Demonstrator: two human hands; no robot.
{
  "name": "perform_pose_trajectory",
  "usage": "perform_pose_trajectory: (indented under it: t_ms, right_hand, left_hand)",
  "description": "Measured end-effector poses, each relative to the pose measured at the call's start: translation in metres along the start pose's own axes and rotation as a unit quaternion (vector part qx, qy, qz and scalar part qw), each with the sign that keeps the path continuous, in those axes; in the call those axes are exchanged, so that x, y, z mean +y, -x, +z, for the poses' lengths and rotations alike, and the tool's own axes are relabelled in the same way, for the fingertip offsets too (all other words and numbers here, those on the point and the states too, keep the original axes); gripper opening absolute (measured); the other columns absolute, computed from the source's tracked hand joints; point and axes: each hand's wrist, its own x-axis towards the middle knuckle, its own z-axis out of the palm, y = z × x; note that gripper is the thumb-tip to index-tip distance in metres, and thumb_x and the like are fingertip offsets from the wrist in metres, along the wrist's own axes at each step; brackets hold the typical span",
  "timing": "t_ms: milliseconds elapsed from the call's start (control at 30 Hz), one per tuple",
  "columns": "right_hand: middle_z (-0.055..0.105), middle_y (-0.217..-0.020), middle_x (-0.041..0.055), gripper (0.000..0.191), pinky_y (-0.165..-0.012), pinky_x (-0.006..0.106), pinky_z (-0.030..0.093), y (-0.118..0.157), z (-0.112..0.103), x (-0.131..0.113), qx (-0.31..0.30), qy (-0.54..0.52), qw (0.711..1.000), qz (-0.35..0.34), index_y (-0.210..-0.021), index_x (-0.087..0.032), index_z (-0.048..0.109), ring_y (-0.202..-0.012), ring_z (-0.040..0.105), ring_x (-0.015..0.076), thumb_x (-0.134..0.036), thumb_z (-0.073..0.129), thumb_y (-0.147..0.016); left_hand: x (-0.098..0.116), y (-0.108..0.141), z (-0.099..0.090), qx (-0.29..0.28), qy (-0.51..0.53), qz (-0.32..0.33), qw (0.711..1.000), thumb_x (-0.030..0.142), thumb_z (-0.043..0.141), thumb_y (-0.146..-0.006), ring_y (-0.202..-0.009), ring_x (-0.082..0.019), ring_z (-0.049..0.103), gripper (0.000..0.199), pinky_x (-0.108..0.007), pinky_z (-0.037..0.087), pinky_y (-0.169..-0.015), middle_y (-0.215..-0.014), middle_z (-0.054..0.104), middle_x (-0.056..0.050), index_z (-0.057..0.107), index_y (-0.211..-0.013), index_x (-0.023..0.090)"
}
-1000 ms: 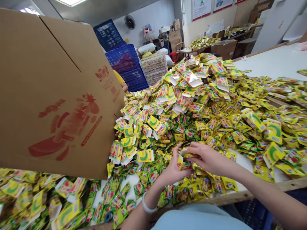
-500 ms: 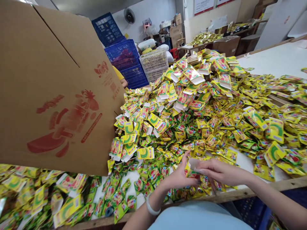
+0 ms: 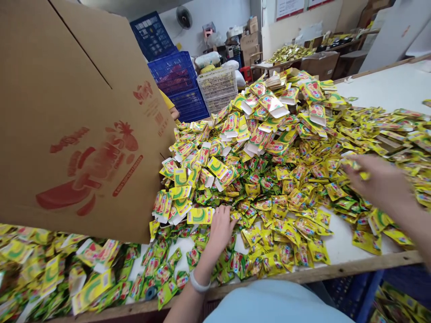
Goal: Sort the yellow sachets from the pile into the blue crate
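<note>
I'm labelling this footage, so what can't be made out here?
All in the head view:
Bare right hand: motion blur hides whether it grips anything.
Bare left hand: its back hides what lies under the palm.
Large brown cardboard box: cut off at top and left; its walls hide the inside.
Co-worker's yellow sleeve: partly hidden behind that box.
White, red-edged wall poster: print too small.

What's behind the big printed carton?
Past the carton on the right, stacked blue crates and a yellow sleeve show. Anything directly behind it is covered, so I can't tell.
</note>
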Motion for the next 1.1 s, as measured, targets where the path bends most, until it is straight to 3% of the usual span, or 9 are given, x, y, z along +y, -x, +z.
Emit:
perform_pose_trajectory:
  t_ms: [133, 200, 300, 433, 533, 667, 833, 1000, 1100]
  right_hand:
    - [0.070, -0.114, 0.0128, 0.035, -0.088, 0.038, 0.050, 0.040, 0.107, -0.118, -0.291, -0.087, 0.903, -0.305, -0.116, -0.021, 0.070, -0.107, 0.062, 0.0261, -0.011, 0.066, -0.082]
    - [0.067, -0.119, 0.0142, 0.029, -0.092, 0.041, 0.049, 0.052, 0.149, -0.154, -0.346, -0.146, 0.880, -0.290, -0.104, -0.020, 0.074, -0.112, 0.059, 0.0278, -0.007, 0.068, -0.079]
    - [0.070, -0.106, 0.0117, 0.012, -0.093, 0.040, 0.048, 0.049, 0.177, -0.161, -0.341, -0.207, 0.887, -0.232, -0.085, -0.018, 0.073, -0.105, 0.061, 0.0256, -0.012, 0.063, -0.086]
    - [0.069, -0.085, 0.0069, 0.035, -0.072, 0.031, 0.052, 0.034, 0.160, -0.125, -0.282, -0.250, 0.918, -0.125, -0.098, -0.017, 0.067, -0.077, 0.062, 0.0179, -0.031, 0.036, -0.103]
    - [0.068, -0.088, 0.0070, 0.041, -0.066, 0.027, 0.051, 0.043, 0.128, -0.104, -0.249, -0.318, 0.914, -0.045, -0.097, -0.018, 0.066, -0.075, 0.064, 0.0170, -0.045, 0.036, -0.102]
    - [0.065, -0.119, 0.0100, 0.036, -0.088, 0.031, 0.050, 0.079, 0.110, -0.111, -0.206, -0.502, 0.832, 0.121, -0.079, -0.020, 0.068, -0.110, 0.062, 0.0235, -0.055, 0.067, -0.084]
    - [0.068, -0.091, 0.0043, 0.039, -0.076, 0.031, 0.052, 0.123, 0.132, -0.165, -0.072, -0.597, 0.724, 0.337, -0.084, -0.021, 0.067, -0.081, 0.062, 0.0170, -0.058, 0.073, -0.076]
    - [0.067, -0.098, 0.0084, 0.037, -0.084, 0.032, 0.052, 0.135, 0.134, -0.189, -0.027, -0.561, 0.772, 0.297, -0.079, -0.018, 0.065, -0.092, 0.063, 0.0194, -0.055, 0.069, -0.082]
    - [0.066, -0.101, 0.0072, 0.034, -0.083, 0.032, 0.054, 0.138, 0.126, -0.185, -0.047, -0.573, 0.766, 0.287, -0.089, -0.021, 0.062, -0.092, 0.064, 0.0183, -0.053, 0.071, -0.082]
  left_hand:
    - [0.004, 0.009, -0.002, 0.035, 0.025, 0.006, 0.999, 0.032, 0.054, -0.096, -0.102, -0.025, 0.057, 0.021, -0.041, 0.050, -0.087, -0.109, 0.057, -0.009, 0.057, -0.112, 0.019]
    - [0.008, 0.016, -0.004, 0.050, 0.031, 0.023, 0.998, 0.029, 0.052, -0.097, -0.102, -0.025, 0.058, 0.017, -0.041, 0.049, -0.088, -0.107, 0.059, -0.009, 0.059, -0.110, 0.020]
    - [0.014, 0.020, 0.004, 0.030, 0.027, 0.081, 0.996, 0.023, 0.057, -0.094, -0.109, -0.026, 0.056, 0.022, -0.042, 0.048, -0.093, -0.111, 0.062, -0.009, 0.063, -0.115, 0.021]
    - [0.022, 0.002, 0.027, 0.012, 0.034, 0.100, 0.994, 0.018, 0.060, -0.090, -0.124, -0.030, 0.050, 0.036, -0.050, 0.041, -0.101, -0.132, 0.060, -0.011, 0.063, -0.125, 0.024]
    - [0.026, -0.021, 0.033, 0.038, 0.166, 0.048, 0.984, 0.020, 0.059, -0.091, -0.119, -0.030, 0.054, 0.020, -0.050, 0.040, -0.099, -0.119, 0.069, -0.009, 0.071, -0.106, 0.025]
    - [0.034, -0.029, 0.027, 0.077, 0.345, -0.054, 0.934, 0.034, 0.045, -0.099, -0.071, -0.018, 0.059, 0.025, -0.031, 0.047, -0.069, -0.072, 0.065, -0.003, 0.063, -0.093, 0.018]
    - [0.066, 0.001, 0.024, 0.124, 0.510, -0.110, 0.844, 0.047, 0.049, -0.096, -0.069, -0.014, 0.057, 0.029, -0.024, 0.047, -0.066, -0.078, 0.059, -0.001, 0.055, -0.093, 0.019]
    - [0.086, 0.022, 0.024, 0.123, 0.630, -0.135, 0.755, 0.058, 0.053, -0.091, -0.071, -0.015, 0.060, 0.038, -0.027, 0.051, -0.068, -0.082, 0.059, -0.001, 0.053, -0.095, 0.020]
    - [0.084, 0.023, 0.021, 0.103, 0.623, -0.144, 0.762, 0.054, 0.060, -0.089, -0.063, -0.013, 0.056, 0.035, -0.025, 0.049, -0.062, -0.072, 0.055, 0.002, 0.053, -0.089, 0.020]
